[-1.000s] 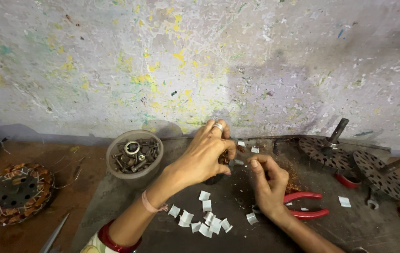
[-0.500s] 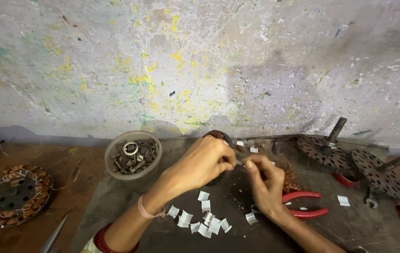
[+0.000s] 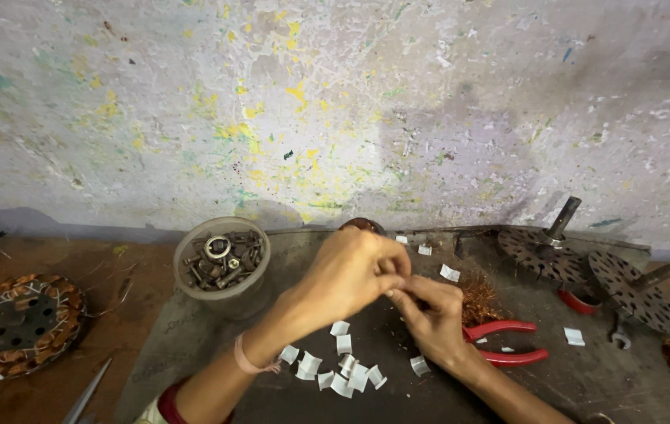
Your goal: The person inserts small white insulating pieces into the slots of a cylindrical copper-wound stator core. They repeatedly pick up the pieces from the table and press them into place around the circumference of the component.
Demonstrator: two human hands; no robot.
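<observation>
My left hand and my right hand meet over a dark grey mat, fingertips pinched together on something small that I cannot make out. A dark round object peeks out just behind the left hand. Several small white folded paper slips lie on the mat below the hands. Red-handled pliers rest right beside my right hand, next to a tuft of copper wire.
A round tub of nuts and bolts stands left of the hands. A copper-wound stator lies at far left. Two perforated metal discs with shafts sit at the right. A paint-spattered wall rises behind.
My left hand dropped from a raised, fingers-up pose and closed toward my right hand; both now pinch together at the same spot.
</observation>
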